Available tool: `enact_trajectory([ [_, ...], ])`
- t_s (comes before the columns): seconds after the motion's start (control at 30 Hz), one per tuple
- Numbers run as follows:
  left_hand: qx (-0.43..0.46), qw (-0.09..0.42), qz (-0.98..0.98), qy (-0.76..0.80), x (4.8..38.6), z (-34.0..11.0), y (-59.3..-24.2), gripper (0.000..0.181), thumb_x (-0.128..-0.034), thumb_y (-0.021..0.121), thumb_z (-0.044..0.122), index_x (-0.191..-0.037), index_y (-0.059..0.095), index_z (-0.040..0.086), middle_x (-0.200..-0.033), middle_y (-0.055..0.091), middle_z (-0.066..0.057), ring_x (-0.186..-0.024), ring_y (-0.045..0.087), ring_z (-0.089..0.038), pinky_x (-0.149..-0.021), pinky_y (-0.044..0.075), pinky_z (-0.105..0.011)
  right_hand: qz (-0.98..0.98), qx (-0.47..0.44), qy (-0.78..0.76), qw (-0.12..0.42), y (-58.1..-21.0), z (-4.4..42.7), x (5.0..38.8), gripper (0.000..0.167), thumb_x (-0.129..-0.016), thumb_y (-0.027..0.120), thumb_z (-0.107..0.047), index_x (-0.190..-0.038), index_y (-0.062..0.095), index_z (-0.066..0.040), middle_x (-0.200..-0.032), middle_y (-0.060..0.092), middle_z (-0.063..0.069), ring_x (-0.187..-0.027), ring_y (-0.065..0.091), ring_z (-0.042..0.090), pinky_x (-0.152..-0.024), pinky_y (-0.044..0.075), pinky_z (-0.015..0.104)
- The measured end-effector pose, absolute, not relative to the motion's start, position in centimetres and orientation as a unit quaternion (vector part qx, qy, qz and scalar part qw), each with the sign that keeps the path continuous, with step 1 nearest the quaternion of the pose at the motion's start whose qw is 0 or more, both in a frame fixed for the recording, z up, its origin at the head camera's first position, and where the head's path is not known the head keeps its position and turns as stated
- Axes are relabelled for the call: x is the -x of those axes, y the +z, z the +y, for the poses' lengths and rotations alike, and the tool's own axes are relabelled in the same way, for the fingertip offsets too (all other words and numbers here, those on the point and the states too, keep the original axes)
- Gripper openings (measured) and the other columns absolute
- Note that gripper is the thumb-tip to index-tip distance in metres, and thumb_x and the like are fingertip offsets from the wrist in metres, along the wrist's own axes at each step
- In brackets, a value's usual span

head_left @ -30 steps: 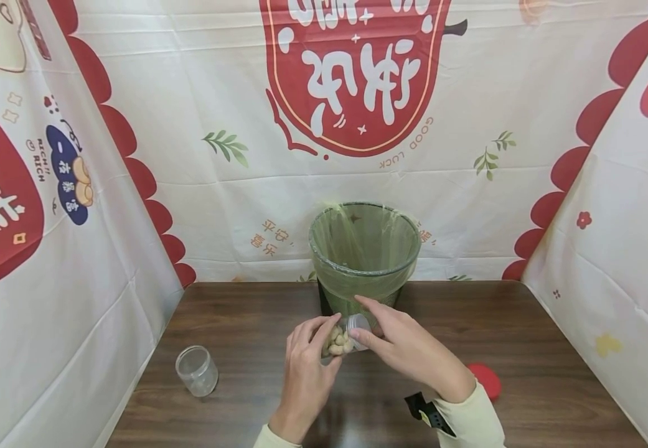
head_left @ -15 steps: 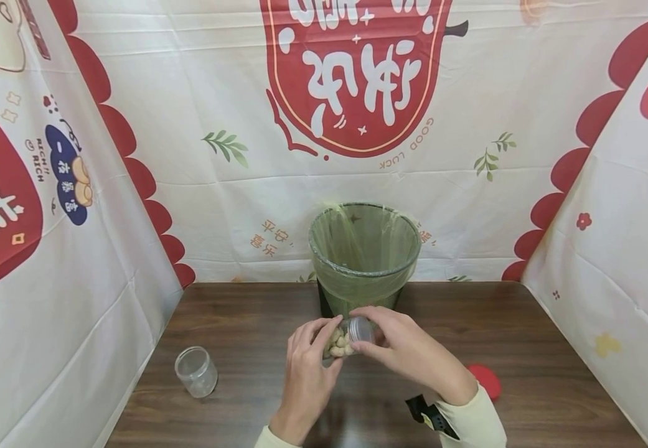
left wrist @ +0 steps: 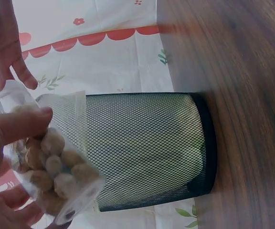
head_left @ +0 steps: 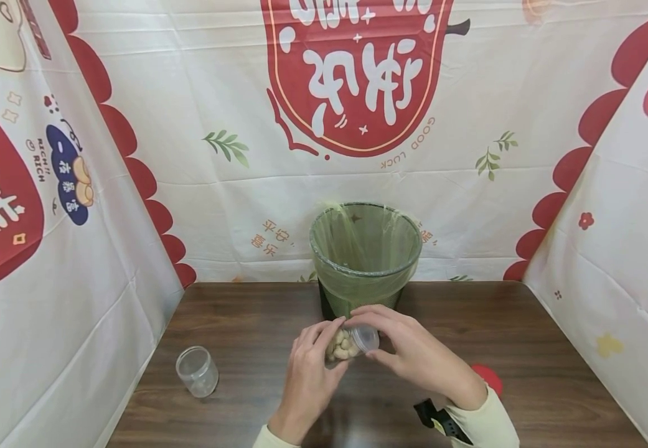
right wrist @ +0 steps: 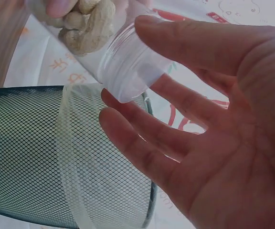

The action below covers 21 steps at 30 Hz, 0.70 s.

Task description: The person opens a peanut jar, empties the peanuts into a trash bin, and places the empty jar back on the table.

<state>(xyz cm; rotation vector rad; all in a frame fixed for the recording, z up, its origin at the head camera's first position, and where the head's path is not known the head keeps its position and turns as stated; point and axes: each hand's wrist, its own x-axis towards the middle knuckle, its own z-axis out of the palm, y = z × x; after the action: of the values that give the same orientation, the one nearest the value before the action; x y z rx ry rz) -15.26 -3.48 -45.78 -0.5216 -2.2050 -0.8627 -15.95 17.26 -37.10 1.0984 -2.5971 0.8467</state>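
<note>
My left hand (head_left: 309,376) grips a clear plastic jar (left wrist: 87,198), tilted on its side, with peanuts (right wrist: 97,28) inside. In the left wrist view, a thumb lies across the jar's wall. The jar's threaded, translucent end (right wrist: 130,71) points right; whether a clear cap covers it I cannot tell. Around that end stands my right hand (head_left: 416,351), fingers mostly straight and spread, with the thumb tip beside the threads in the right wrist view. A red round lid (head_left: 490,378) lies on the table, partly hidden behind the right forearm.
Just beyond the hands stands a dark mesh bin (head_left: 365,286) lined with a thin yellow-green bag. A second clear jar (head_left: 197,372), without a lid, stands at the left of the brown wooden table (head_left: 245,323). Printed white cloth (head_left: 234,205) hangs behind and on both sides.
My right hand closed around the jar's threaded end by half a second ago, then turned and loosened. That end now faces more towards the head camera. My left hand kept its hold.
</note>
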Motion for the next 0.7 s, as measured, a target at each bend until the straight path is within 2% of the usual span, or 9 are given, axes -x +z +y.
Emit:
enact_trajectory([
  [0.13, 0.223, 0.306, -0.856, -0.353, 15.1, -3.9, -45.7, 0.078, -0.0683, 0.103, 0.014, -0.139, 0.071, 0.017, -0.124, 0.074, -0.004, -0.113, 0.071, -0.020, -0.093, 0.063, -0.041, -0.873, -0.385, 0.283, 0.094, -36.8, 17.5, 15.7, 0.061, -0.085, 0.088, 0.002, -0.138, 0.070, -0.021, -0.143, 0.068, 0.002, -0.130, 0.068, 0.024, -0.101, 0.062, 0.046],
  [0.33, 0.273, 0.261, -0.850, -0.368, 15.2, -5.0, -45.7, 0.075, -0.0729, 0.101, 0.015, -0.141, 0.069, 0.009, -0.128, 0.074, -0.005, -0.117, 0.071, -0.020, -0.097, 0.063, -0.039, -0.865, -0.407, 0.273, 0.104, -36.5, 18.0, 15.2, 0.066, -0.082, 0.088, 0.007, -0.138, 0.070, -0.023, -0.144, 0.067, -0.001, -0.131, 0.066, 0.022, -0.101, 0.061, 0.043],
  [0.5, 0.280, 0.245, -0.848, -0.376, 15.4, -5.9, -45.8, 0.074, -0.0728, 0.101, 0.013, -0.140, 0.069, 0.008, -0.130, 0.074, -0.004, -0.118, 0.071, -0.020, -0.097, 0.063, -0.040, -0.867, -0.406, 0.263, 0.123, -35.8, 18.9, 15.0, 0.067, -0.081, 0.089, 0.007, -0.137, 0.071, -0.025, -0.145, 0.067, -0.001, -0.129, 0.067, 0.020, -0.099, 0.061, 0.040],
  [0.7, 0.252, 0.248, -0.854, -0.381, 15.5, -6.6, -46.0, 0.077, -0.0706, 0.101, 0.012, -0.140, 0.068, 0.009, -0.129, 0.074, -0.006, -0.118, 0.071, -0.020, -0.099, 0.063, -0.040, -0.878, -0.392, 0.221, 0.165, -35.0, 20.7, 15.5, 0.068, -0.078, 0.091, 0.006, -0.135, 0.071, -0.023, -0.143, 0.069, 0.000, -0.126, 0.069, 0.021, -0.097, 0.063, 0.043],
])
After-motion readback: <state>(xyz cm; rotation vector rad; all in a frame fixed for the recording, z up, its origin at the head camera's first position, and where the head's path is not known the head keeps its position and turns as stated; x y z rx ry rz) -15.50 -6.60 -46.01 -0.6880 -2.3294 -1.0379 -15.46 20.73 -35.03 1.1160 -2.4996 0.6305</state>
